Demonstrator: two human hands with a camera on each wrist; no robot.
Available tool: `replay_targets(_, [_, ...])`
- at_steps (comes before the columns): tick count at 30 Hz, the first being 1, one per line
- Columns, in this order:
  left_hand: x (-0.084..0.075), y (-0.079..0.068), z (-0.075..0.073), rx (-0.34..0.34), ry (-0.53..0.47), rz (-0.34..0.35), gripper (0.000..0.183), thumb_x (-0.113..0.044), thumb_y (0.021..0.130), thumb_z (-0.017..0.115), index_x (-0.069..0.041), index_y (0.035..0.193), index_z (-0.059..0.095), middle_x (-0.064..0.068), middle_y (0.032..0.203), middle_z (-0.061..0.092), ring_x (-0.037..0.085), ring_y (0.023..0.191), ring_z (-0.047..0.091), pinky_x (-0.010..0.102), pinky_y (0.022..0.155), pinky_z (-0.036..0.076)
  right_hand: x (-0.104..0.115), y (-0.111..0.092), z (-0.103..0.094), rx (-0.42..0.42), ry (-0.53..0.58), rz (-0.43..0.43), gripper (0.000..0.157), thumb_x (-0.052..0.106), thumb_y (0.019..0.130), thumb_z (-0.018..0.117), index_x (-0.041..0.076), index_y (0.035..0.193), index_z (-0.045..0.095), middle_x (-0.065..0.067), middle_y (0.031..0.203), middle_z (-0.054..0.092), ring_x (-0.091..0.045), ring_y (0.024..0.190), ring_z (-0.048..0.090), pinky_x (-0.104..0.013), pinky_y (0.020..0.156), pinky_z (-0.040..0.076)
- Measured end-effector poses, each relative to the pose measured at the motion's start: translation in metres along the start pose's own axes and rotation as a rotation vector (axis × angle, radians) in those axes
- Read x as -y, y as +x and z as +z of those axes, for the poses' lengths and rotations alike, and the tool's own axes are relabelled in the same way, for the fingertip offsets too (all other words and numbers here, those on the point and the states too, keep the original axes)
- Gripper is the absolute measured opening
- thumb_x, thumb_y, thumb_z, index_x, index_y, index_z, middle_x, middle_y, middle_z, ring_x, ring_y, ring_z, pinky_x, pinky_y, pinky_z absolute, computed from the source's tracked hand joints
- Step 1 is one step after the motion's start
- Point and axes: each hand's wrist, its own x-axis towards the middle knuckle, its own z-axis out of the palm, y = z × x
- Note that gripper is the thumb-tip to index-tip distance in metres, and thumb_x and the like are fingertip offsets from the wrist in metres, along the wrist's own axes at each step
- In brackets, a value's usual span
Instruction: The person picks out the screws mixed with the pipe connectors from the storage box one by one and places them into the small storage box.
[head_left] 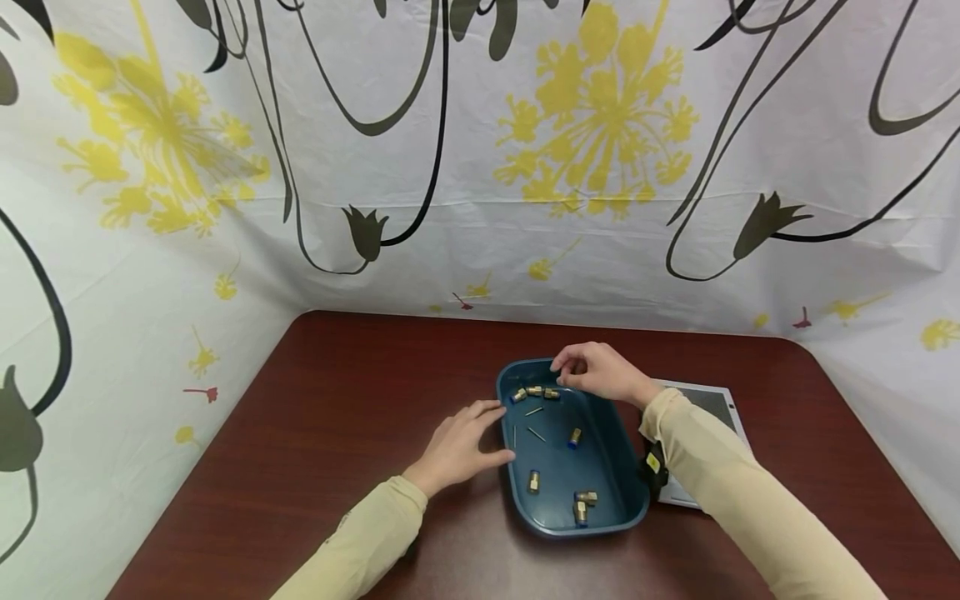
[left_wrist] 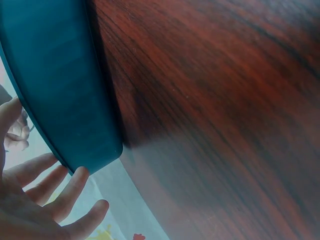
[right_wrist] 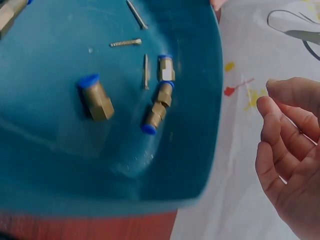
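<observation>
A blue plastic tray [head_left: 558, 460] holds several brass tube fittings [right_wrist: 96, 98] with blue collars and a few small screws [right_wrist: 126, 43]. My left hand [head_left: 463, 443] is at the tray's left side, its fingers spread and touching the rim; the left wrist view shows these fingers [left_wrist: 75, 192] by the tray's outer wall. Over the far right corner of the tray is my right hand [head_left: 603, 372]. In the right wrist view the right hand [right_wrist: 295, 137] has loosely bent fingers, thumb and index tips close together, and nothing visible between them.
A flat silver device [head_left: 718, 407] with a grey panel lies right of the tray, partly hidden by the right forearm. The dark red wooden table [head_left: 360, 375] extends around them. A patterned white cloth [head_left: 465, 158] hangs behind and beside the table.
</observation>
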Motion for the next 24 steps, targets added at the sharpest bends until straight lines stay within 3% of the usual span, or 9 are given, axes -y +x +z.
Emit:
replay_targets(11, [0.000,0.000,0.000,-0.004,0.009,0.014,0.064,-0.047,0.078,0.061,-0.011,0.129,0.047,0.003,0.130,0.041,0.022,0.113,0.042,0.044,0.084,0.038,-0.007,0.010,0.028,0.034,0.017,-0.026,0.016,0.003,0.083,0.058,-0.003,0.098,0.061,0.001,0.078,0.057,-0.013,0.067,0.053,-0.028,0.064,0.045])
replay_targets(24, [0.001,0.000,0.001,-0.006,0.012,0.019,0.063,-0.046,0.079,0.060,-0.011,0.129,0.046,0.003,0.131,0.041,0.021,0.114,0.042,0.044,0.084,0.038,-0.017,0.013,0.055,0.110,0.031,0.045,0.016,0.004,0.082,0.057,0.000,0.097,0.061,0.001,0.076,0.057,-0.011,0.068,0.054,-0.029,0.064,0.044])
